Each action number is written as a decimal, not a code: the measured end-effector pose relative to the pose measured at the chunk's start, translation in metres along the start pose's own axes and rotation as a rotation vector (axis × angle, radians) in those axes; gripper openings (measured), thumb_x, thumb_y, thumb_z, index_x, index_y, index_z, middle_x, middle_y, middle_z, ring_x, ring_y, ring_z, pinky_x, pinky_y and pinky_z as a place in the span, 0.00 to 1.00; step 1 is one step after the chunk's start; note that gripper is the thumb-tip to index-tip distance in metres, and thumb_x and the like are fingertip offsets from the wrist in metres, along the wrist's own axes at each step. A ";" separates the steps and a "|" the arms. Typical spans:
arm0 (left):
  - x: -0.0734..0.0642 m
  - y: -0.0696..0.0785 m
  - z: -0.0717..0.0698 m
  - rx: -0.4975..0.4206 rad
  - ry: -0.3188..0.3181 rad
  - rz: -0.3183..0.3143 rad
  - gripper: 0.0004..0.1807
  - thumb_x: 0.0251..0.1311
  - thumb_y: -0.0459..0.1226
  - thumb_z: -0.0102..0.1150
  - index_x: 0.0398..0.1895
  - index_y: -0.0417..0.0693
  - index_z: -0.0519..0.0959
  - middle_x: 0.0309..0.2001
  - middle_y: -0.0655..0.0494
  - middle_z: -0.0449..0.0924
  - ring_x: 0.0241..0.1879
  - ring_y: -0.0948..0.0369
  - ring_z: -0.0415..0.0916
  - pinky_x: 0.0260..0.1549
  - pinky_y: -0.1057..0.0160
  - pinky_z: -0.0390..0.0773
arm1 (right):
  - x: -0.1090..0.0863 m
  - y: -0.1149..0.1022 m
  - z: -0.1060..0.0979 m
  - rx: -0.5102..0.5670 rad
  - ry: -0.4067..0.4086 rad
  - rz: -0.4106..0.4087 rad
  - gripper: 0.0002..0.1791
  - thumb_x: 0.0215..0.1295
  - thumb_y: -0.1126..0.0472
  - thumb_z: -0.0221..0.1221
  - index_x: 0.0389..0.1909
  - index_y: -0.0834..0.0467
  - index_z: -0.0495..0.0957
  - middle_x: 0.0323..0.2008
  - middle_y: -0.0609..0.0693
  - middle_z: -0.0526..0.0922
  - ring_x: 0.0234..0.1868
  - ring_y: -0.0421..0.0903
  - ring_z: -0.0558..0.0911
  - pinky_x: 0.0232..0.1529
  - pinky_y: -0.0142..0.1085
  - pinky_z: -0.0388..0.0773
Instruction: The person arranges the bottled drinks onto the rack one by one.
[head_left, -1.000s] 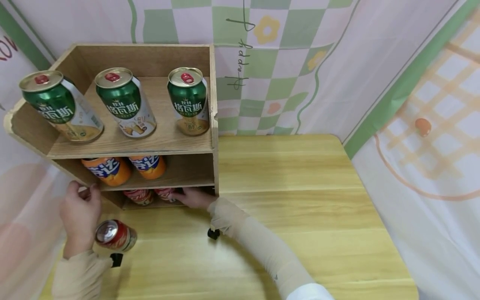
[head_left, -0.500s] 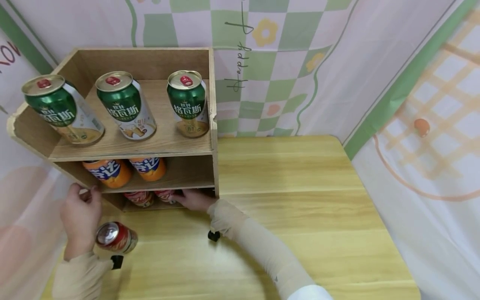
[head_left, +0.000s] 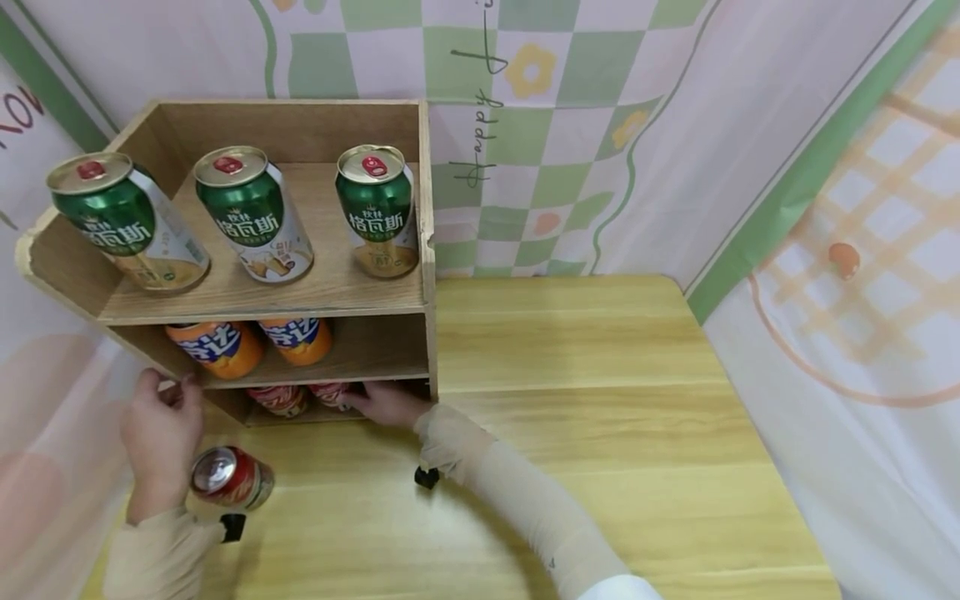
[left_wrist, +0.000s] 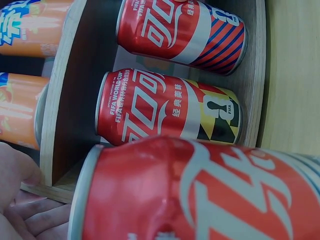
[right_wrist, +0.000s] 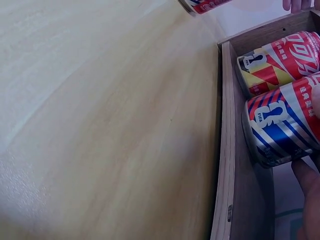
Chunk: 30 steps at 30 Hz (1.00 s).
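Note:
In the head view my right hand reaches into the bottom level of the wooden shelf and grips a red cola can. The right wrist view shows a finger beneath this blue-striped can and part of the thumb on its front. Another cola can, with a yellow and black base, stands to its left. My left hand holds the shelf's left side edge, thumb in front and fingers outside. A third cola can stands on the table beside the left wrist.
Three green kvass cans stand on the top level. Two orange soda cans sit on the middle level. The wooden table extends to the right of the shelf, and a patterned cloth hangs behind.
The whole scene has shifted slightly downward in the head view. Both hands keep their places at the shelf, and the cans stand where they were.

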<state>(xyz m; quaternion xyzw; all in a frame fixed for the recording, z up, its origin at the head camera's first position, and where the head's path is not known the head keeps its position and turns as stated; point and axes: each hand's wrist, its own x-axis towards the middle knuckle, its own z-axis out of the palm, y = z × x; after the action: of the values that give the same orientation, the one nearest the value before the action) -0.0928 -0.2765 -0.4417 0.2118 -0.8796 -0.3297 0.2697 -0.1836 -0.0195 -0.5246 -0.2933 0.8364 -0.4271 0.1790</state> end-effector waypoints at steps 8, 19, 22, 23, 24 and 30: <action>-0.002 -0.002 -0.001 0.004 0.011 0.017 0.13 0.68 0.36 0.52 0.44 0.31 0.75 0.40 0.29 0.85 0.25 0.98 0.54 0.29 0.81 0.61 | -0.002 0.000 0.004 -0.045 0.036 -0.029 0.40 0.78 0.49 0.53 0.82 0.56 0.47 0.79 0.60 0.56 0.74 0.55 0.64 0.70 0.36 0.64; -0.001 0.000 0.000 0.025 0.024 0.021 0.13 0.68 0.37 0.52 0.43 0.32 0.75 0.39 0.31 0.86 0.26 0.89 0.64 0.33 0.62 0.69 | -0.003 0.000 0.004 -0.049 0.049 -0.014 0.43 0.78 0.48 0.53 0.83 0.54 0.41 0.79 0.61 0.53 0.73 0.57 0.65 0.69 0.38 0.67; -0.002 0.000 -0.001 0.027 0.020 0.016 0.13 0.68 0.37 0.53 0.43 0.33 0.75 0.40 0.31 0.86 0.26 0.88 0.63 0.33 0.62 0.69 | -0.004 0.000 0.004 -0.046 0.053 -0.018 0.43 0.78 0.48 0.53 0.83 0.54 0.41 0.80 0.60 0.51 0.74 0.57 0.64 0.70 0.38 0.66; -0.001 0.000 -0.001 0.028 0.017 0.013 0.13 0.68 0.37 0.53 0.43 0.33 0.75 0.40 0.31 0.86 0.26 0.88 0.63 0.32 0.63 0.69 | -0.004 0.000 0.004 -0.043 0.056 -0.020 0.43 0.78 0.48 0.53 0.83 0.54 0.41 0.80 0.60 0.51 0.74 0.57 0.64 0.70 0.38 0.65; -0.001 0.000 -0.001 0.033 0.014 0.005 0.13 0.68 0.38 0.53 0.43 0.33 0.75 0.40 0.32 0.86 0.27 0.91 0.56 0.32 0.65 0.68 | -0.004 0.000 0.004 -0.042 0.061 -0.030 0.43 0.78 0.48 0.54 0.82 0.55 0.41 0.80 0.60 0.51 0.74 0.56 0.63 0.70 0.37 0.65; -0.001 0.001 -0.001 0.030 0.007 0.008 0.13 0.68 0.38 0.52 0.44 0.33 0.75 0.40 0.32 0.86 0.26 0.89 0.63 0.33 0.63 0.69 | -0.005 0.003 0.007 -0.052 0.096 -0.089 0.41 0.76 0.51 0.58 0.80 0.57 0.50 0.75 0.62 0.62 0.70 0.54 0.71 0.66 0.35 0.70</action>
<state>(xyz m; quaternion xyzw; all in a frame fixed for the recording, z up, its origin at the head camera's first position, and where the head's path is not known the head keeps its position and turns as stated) -0.0919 -0.2759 -0.4412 0.2133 -0.8845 -0.3144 0.2707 -0.1774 -0.0194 -0.5302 -0.3139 0.8410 -0.4261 0.1118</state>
